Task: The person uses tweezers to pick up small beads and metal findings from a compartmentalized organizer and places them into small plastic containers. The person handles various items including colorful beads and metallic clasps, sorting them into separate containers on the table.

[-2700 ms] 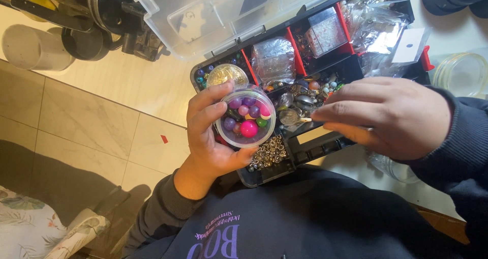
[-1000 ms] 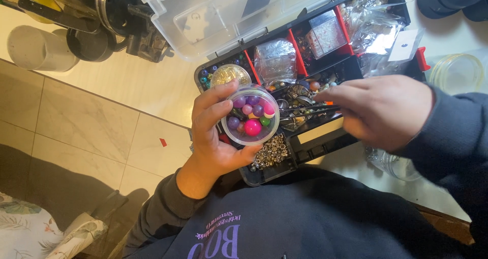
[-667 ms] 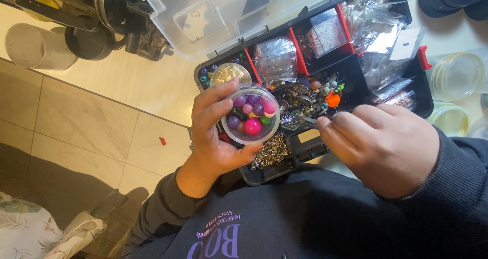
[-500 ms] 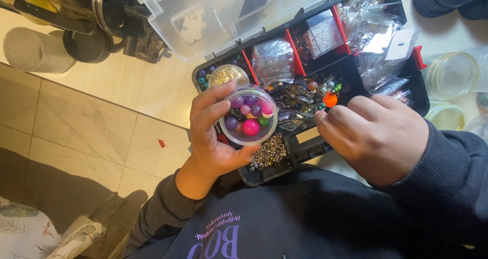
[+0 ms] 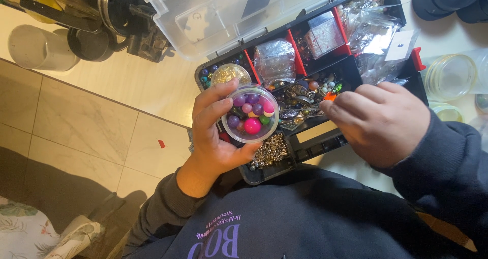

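The left hand [image 5: 216,137] grips a small round clear cup [image 5: 250,114] of coloured beads, held over the front edge of the black organizer box [image 5: 305,81] on the table [image 5: 137,86]. The cup has no long axis; its mouth faces up to the camera. The right hand [image 5: 381,121] is closed in a pinch over the middle compartment, seemingly on a thin metal piece; I cannot tell for sure. It looks like bead sorting, so the next move needs a careful, small pick.

The person wears a dark charcoal sweatshirt [image 5: 315,218] with long sleeves and pale lilac lettering on the chest.
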